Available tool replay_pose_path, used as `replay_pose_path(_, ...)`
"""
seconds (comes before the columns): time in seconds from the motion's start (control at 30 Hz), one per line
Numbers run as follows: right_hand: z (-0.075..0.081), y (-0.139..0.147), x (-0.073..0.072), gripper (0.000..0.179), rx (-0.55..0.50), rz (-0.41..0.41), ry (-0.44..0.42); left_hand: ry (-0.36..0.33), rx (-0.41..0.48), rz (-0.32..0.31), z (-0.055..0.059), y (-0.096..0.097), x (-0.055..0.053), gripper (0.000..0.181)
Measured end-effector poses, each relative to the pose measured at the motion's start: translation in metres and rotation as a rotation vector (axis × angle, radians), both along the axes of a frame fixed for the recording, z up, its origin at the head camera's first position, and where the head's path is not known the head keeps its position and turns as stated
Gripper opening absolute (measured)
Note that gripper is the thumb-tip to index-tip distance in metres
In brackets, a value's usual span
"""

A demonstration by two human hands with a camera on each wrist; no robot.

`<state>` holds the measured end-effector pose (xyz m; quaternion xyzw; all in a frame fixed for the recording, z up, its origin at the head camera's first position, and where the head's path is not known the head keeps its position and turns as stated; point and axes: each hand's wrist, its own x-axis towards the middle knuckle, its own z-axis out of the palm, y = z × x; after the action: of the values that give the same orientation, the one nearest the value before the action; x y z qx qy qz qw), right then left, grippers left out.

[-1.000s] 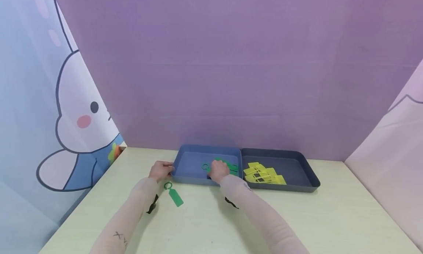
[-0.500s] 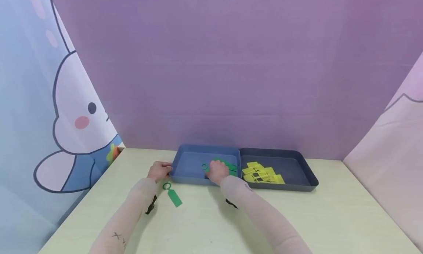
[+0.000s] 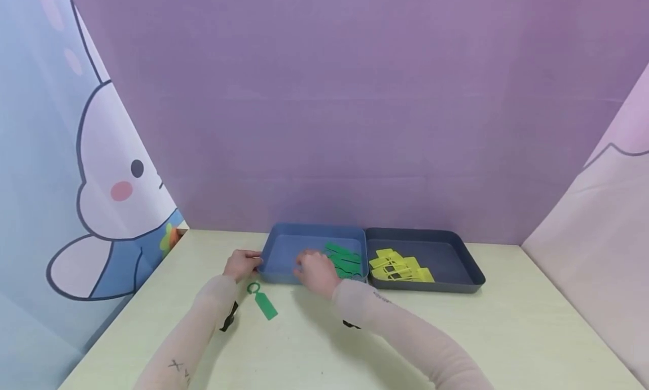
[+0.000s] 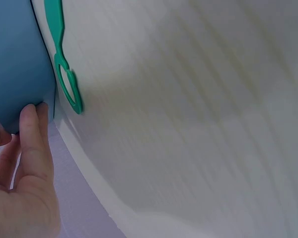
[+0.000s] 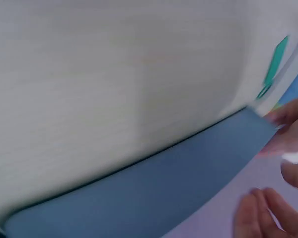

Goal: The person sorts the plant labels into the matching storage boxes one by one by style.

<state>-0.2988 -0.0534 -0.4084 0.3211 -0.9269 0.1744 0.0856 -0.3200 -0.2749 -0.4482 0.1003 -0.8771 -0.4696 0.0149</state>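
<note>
My left hand [image 3: 243, 265] is at the near left corner of a blue tray [image 3: 291, 248]. In the left wrist view, thumb and fingers pinch the tray's wall [image 4: 20, 59]. Over the tray's near side, my right hand [image 3: 317, 271] has its fingers bent and its thumb apart from them; nothing shows between them in the right wrist view. Several green tags [image 3: 347, 259] with ring ends lie in a pile at the tray's right, partly behind the right hand. One more green tag [image 3: 266, 305] lies on the table just in front of the left hand.
A dark grey tray [image 3: 451, 257] stands against the blue one's right side, with several yellow tags [image 3: 398, 266] in its near left part. Behind both trays a purple cloth [image 3: 324, 125] hangs at the back edge of the light wooden table [image 3: 512, 322].
My right hand has moved left, off the green tags in the blue tray, so more of the pile shows. My left hand keeps its place at the tray's corner.
</note>
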Motion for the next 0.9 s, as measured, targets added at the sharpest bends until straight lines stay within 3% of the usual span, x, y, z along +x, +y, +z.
replay_pose_path(0.17, 0.000, -0.012, 0.014, 0.031, 0.071, 0.055, -0.096, 0.002, 0.001, 0.009, -0.001, -0.001, 0.000, 0.034)
replay_pose_path(0.4, -0.003, -0.026, 0.026, 0.034, 0.124, 0.085, -0.150, 0.016, -0.011, 0.010, 0.000, -0.002, 0.002, 0.033)
replay_pose_path(0.77, -0.016, -0.037, 0.030, 0.045, 0.196, 0.141, -0.265, 0.017, 0.011, 0.012, 0.001, 0.003, 0.003, 0.033)
replay_pose_path(0.9, -0.020, -0.044, 0.030, 0.047, 0.238, 0.150, -0.264, 0.018, 0.006, 0.016, 0.003, 0.003, 0.004, 0.033)
